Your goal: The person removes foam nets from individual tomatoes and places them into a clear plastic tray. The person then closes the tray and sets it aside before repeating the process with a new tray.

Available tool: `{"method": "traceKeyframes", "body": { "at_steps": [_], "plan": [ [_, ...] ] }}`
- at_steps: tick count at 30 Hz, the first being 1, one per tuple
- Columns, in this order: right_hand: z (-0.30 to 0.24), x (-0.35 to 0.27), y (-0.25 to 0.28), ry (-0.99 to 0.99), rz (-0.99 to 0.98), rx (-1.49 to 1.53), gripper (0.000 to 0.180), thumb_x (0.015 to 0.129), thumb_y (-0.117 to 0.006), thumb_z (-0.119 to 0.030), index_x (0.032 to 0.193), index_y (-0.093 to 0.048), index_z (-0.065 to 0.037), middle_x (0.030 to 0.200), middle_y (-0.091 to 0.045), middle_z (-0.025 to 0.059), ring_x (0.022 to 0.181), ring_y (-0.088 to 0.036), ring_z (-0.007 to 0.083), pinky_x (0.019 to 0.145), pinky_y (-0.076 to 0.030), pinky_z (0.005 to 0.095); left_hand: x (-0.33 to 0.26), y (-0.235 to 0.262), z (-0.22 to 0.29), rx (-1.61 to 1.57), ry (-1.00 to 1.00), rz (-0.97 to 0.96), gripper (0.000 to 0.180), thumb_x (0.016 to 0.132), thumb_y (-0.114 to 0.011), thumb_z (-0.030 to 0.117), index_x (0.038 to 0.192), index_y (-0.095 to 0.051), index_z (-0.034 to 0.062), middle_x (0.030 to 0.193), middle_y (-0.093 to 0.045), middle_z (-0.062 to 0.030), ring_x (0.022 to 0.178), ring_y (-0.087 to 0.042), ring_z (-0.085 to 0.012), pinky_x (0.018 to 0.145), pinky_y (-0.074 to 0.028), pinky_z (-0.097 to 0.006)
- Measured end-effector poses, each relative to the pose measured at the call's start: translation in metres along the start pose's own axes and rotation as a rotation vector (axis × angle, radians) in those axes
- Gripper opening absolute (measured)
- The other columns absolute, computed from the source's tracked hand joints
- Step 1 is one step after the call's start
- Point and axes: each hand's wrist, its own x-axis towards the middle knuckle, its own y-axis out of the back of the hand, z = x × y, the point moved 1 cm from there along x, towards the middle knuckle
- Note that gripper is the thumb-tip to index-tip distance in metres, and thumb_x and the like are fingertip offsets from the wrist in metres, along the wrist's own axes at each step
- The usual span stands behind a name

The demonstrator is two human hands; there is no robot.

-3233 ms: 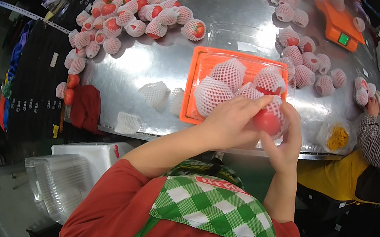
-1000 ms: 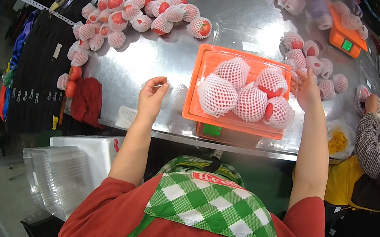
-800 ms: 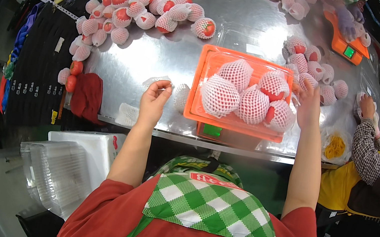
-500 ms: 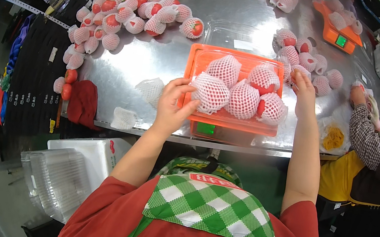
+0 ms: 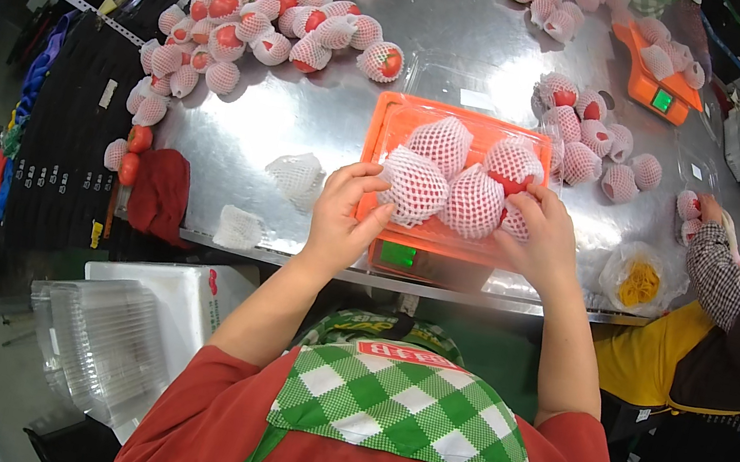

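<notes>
In front of me, an orange scale (image 5: 375, 128) with a lit green display carries a clear plastic box (image 5: 478, 141). Several tomatoes in white foam nets (image 5: 415, 188) sit in the box. My right hand (image 5: 541, 241) curls its thumb and fingers around the netted tomato (image 5: 515, 221) at the box's lower right, partly covering it. At the box's left edge is my left hand (image 5: 343, 214), thumb and fingers apart beside a netted tomato. Two loose foam nets, one (image 5: 296, 178) and another (image 5: 238, 230), lie to its left on the metal table (image 5: 239, 134).
A large heap of netted tomatoes (image 5: 259, 19) covers the back left; a smaller group (image 5: 590, 136) lies right. A red cloth (image 5: 161, 194) rests at the left edge. A second orange scale (image 5: 659, 79) stands far right. A bag of yellow bands (image 5: 640, 281) lies near a co-worker's checked sleeve (image 5: 718, 268).
My right hand has moved in from the tomatoes at the right and closed on the lower-right tomato in the box. The left hand stays by the box's left edge.
</notes>
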Motion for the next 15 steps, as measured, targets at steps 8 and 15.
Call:
{"method": "traceKeyframes", "body": {
  "at_steps": [8, 15],
  "plan": [
    [0.045, 0.033, 0.022, -0.156, 0.207, 0.456, 0.022, 0.085, -0.072, -0.015, 0.102, -0.065, -0.002, 0.100, -0.065, 0.0065, 0.093, -0.061, 0.0155, 0.084, -0.047, 0.0271, -0.001, 0.021, -0.012, -0.231, 0.229, 0.176, 0.026, 0.086, -0.070, 0.013, 0.110, -0.062, 0.0049, 0.115, -0.061, -0.0088, 0.105, -0.057, -0.0200, 0.090, -0.044, -0.031],
    [0.177, 0.080, -0.040, -0.667, 0.168, 0.638, 0.056, 0.094, -0.059, -0.044, 0.125, -0.058, 0.003, 0.103, -0.066, 0.0106, 0.092, -0.060, 0.0155, 0.082, -0.047, 0.0278, -0.022, 0.054, -0.044, -0.816, 0.751, 0.437, 0.019, 0.093, -0.063, 0.018, 0.110, -0.060, 0.0111, 0.111, -0.063, 0.0002, 0.095, -0.058, -0.0106, 0.081, -0.042, -0.026]
  ]
}}
